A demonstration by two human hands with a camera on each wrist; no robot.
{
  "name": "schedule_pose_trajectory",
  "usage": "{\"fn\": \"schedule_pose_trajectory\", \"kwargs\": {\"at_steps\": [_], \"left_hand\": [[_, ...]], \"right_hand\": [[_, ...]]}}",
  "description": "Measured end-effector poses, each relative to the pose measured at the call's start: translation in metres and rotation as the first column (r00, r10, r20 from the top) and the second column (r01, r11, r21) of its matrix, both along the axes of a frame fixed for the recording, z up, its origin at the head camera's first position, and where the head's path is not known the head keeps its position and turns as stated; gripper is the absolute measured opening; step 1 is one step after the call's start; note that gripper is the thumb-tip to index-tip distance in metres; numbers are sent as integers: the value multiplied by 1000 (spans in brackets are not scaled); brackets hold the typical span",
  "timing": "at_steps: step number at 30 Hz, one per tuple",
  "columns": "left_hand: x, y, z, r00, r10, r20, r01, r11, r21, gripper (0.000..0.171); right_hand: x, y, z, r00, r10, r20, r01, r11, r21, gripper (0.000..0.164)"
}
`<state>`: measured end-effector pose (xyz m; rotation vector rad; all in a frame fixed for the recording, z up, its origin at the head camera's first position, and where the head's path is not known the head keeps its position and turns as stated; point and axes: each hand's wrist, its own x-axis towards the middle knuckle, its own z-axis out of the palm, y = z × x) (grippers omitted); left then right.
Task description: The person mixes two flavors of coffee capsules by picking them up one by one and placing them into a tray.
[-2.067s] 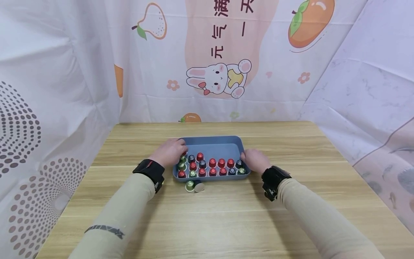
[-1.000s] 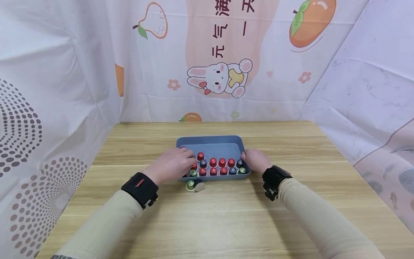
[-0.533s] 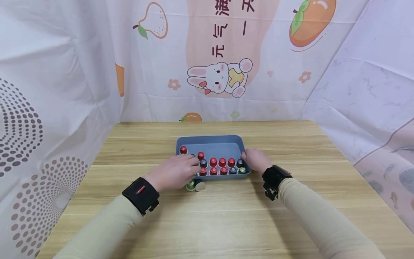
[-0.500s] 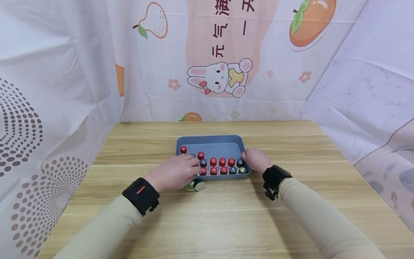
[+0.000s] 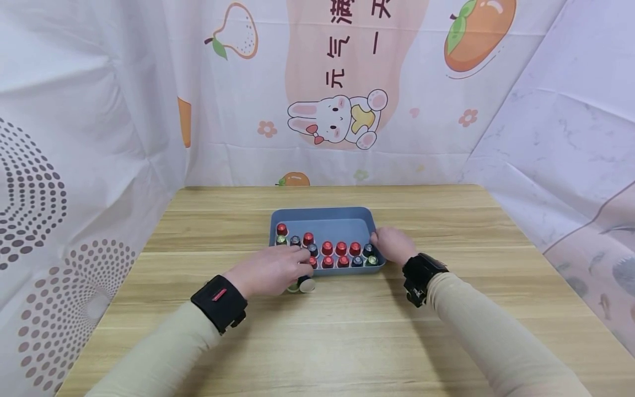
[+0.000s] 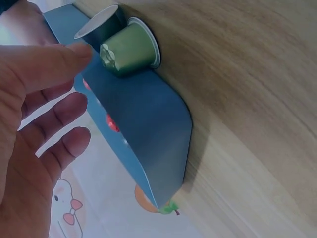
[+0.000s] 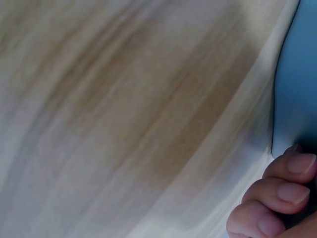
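A blue-grey rectangular tray (image 5: 327, 225) holds several coffee capsules, red, dark and green, mostly in rows along its near side. My left hand (image 5: 275, 270) is over its near left corner, hiding some capsules. In the left wrist view, that hand's thumb and fingers (image 6: 74, 141) are apart and relaxed with nothing between them. Just beyond the thumb lie a green capsule (image 6: 131, 49) and a dark green capsule (image 6: 106, 25), on the table against the tray's outer wall. At the tray's right end, my right hand (image 5: 394, 245) grips the rim with curled fingers (image 7: 292, 193).
The wooden table (image 5: 337, 342) extends around the tray on all sides. A white printed curtain (image 5: 228, 121) hangs behind the table's far edge, with more cloth at both sides.
My left hand has left the tray's far left part and come toward its near left corner, uncovering a red, a green and a dark capsule. The right hand stays at the rim.
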<state>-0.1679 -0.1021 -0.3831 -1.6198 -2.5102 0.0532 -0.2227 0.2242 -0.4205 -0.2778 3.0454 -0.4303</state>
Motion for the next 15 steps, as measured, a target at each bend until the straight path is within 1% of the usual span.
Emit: {"fn": "schedule_pose_trajectory", "kwargs": {"at_steps": [4, 7, 10, 15], "left_hand": [[0, 2, -1, 1000, 3, 27, -3, 1000, -8, 23], [0, 4, -2, 999, -2, 32, 2, 1000, -10, 21], [-1, 5, -5, 1000, -16, 21, 17, 1000, -6, 21], [-1, 7, -8, 1000, -28, 0, 28, 1000, -1, 23]], "right_hand": [[1, 1, 1, 1000, 3, 0, -3, 1000, -1, 37], [2, 1, 1, 1000, 4, -9, -4, 1000, -3, 37], [1, 1, 0, 1000, 7, -13, -7, 1000, -1, 37], [0, 1, 1, 1000, -3, 15, 3, 1000, 4, 37]]}}
